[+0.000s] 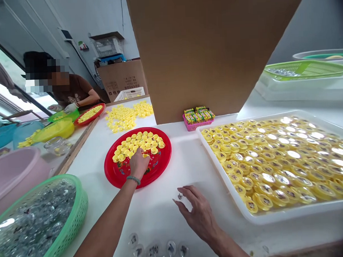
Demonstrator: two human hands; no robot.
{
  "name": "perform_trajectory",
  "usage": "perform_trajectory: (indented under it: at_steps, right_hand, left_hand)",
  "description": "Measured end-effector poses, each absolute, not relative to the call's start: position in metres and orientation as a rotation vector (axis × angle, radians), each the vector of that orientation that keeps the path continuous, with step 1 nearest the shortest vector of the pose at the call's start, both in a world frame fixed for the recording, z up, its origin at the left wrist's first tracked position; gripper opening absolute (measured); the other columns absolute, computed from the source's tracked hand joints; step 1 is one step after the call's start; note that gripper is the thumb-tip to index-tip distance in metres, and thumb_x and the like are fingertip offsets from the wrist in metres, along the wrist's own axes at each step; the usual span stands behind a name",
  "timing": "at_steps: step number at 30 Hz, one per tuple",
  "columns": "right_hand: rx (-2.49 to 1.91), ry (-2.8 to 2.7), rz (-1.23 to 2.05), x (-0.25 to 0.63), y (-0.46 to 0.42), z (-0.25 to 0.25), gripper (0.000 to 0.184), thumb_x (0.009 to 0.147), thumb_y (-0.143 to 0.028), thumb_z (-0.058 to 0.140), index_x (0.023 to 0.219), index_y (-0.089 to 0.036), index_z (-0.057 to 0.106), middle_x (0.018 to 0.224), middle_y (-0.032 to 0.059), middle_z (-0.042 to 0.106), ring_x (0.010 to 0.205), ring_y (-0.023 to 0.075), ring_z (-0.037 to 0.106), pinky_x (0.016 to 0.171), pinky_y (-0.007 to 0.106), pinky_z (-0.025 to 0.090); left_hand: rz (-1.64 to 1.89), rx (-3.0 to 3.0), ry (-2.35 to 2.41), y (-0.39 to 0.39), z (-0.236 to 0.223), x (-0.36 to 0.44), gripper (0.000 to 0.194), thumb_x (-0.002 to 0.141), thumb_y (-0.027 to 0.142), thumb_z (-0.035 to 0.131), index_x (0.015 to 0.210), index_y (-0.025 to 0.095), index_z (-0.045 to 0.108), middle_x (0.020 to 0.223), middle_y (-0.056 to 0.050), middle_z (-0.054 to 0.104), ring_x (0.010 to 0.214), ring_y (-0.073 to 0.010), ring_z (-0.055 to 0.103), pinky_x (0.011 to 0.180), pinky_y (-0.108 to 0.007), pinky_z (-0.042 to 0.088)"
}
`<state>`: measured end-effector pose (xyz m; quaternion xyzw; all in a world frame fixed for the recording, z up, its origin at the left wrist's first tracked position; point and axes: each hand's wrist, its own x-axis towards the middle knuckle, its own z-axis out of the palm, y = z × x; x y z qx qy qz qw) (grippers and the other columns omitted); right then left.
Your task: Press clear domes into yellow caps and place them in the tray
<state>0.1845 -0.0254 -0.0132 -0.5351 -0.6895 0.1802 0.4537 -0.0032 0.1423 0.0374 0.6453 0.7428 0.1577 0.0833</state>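
My left hand, with a green bead bracelet at the wrist, reaches over a round red tray. Its fingers are closed at the near edge of a cluster of small round yellow caps, on one of them as far as I can see. Low over the white table, my right hand holds a small clear disc with a dark print between thumb and fingertips. Several similar clear printed discs lie on the table at the bottom, below and between my forearms.
A white tray of yellow pieces with clear printed tops fills the right. At left stand a green basket of clear discs and a pink basin. A cardboard panel rises behind a small pink basket. A co-worker works far left.
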Motion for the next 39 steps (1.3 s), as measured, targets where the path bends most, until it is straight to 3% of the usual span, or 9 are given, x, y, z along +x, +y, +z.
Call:
perform_trajectory:
  at_steps: [5, 8, 11, 16, 21, 27, 39]
  right_hand:
    - [-1.269, -1.665, 0.549, 0.187, -0.029, -0.005, 0.028, 0.080, -0.019, 0.059, 0.107, -0.025, 0.058, 0.096, 0.0065, 0.061, 0.082, 0.0183, 0.060, 0.073, 0.032, 0.053]
    - [-1.189, -1.687, 0.620, 0.188, -0.032, 0.000, 0.029, 0.079, -0.019, 0.060, 0.107, -0.025, 0.059, 0.098, 0.0063, 0.061, 0.083, 0.0174, 0.059, 0.071, 0.030, 0.053]
    - [-1.105, -1.722, 0.664, 0.187, -0.035, 0.003, 0.028, 0.079, -0.018, 0.061, 0.106, -0.024, 0.059, 0.099, 0.0060, 0.061, 0.084, 0.0168, 0.059, 0.070, 0.030, 0.052]
    - [-1.100, -1.748, 0.667, 0.187, -0.037, 0.004, 0.027, 0.078, -0.018, 0.061, 0.104, -0.024, 0.060, 0.097, 0.0053, 0.061, 0.081, 0.0165, 0.058, 0.071, 0.031, 0.051]
    - [-1.144, -1.786, 0.695, 0.188, -0.036, -0.002, 0.029, 0.077, -0.019, 0.063, 0.106, -0.023, 0.060, 0.092, 0.0041, 0.062, 0.081, 0.0167, 0.058, 0.070, 0.030, 0.050]
    - [-1.288, -2.036, 0.624, 0.185, -0.027, -0.002, 0.028, 0.077, -0.019, 0.064, 0.105, -0.023, 0.061, 0.098, 0.0053, 0.062, 0.079, 0.0166, 0.059, 0.064, 0.027, 0.050]
    - [-1.471, -2.207, 0.587, 0.174, -0.025, 0.012, 0.023, 0.077, -0.017, 0.061, 0.100, -0.020, 0.062, 0.091, 0.0048, 0.062, 0.068, 0.0136, 0.060, 0.060, 0.024, 0.044]
  left_hand:
    - [0.610, 2.086, 1.830, 0.055, 0.039, 0.008, 0.018, 0.075, 0.030, 0.056, 0.090, 0.023, 0.061, 0.084, -0.002, 0.066, 0.071, -0.0172, 0.058, 0.065, -0.026, 0.039]
    - [0.504, 2.090, 1.723, 0.014, 0.028, 0.015, 0.009, 0.075, 0.029, 0.057, 0.078, 0.022, 0.062, 0.077, -0.002, 0.064, 0.068, -0.0163, 0.056, 0.061, -0.025, 0.037]
    - [0.461, 2.031, 1.736, -0.005, 0.014, 0.018, 0.012, 0.075, 0.033, 0.058, 0.073, 0.021, 0.061, 0.075, -0.003, 0.062, 0.067, -0.0166, 0.055, 0.059, -0.025, 0.034]
    - [0.530, 1.841, 1.721, -0.011, 0.005, 0.016, 0.025, 0.075, 0.046, 0.057, 0.073, 0.022, 0.063, 0.066, -0.001, 0.062, 0.061, -0.0164, 0.055, 0.055, -0.025, 0.032]
    - [0.686, 1.428, 1.558, -0.015, -0.004, 0.009, 0.025, 0.080, 0.040, 0.049, 0.078, 0.022, 0.066, 0.056, 0.000, 0.062, 0.053, -0.0159, 0.057, 0.055, -0.026, 0.041]
    - [0.845, 1.051, 1.379, -0.015, -0.021, 0.005, 0.020, 0.075, 0.034, 0.054, 0.078, 0.018, 0.066, 0.068, -0.002, 0.066, 0.055, -0.0138, 0.061, 0.055, -0.027, 0.049]
    - [0.877, 1.040, 1.308, -0.014, -0.027, 0.006, 0.021, 0.074, 0.034, 0.058, 0.081, 0.017, 0.067, 0.067, -0.003, 0.067, 0.059, -0.0141, 0.062, 0.058, -0.027, 0.051]
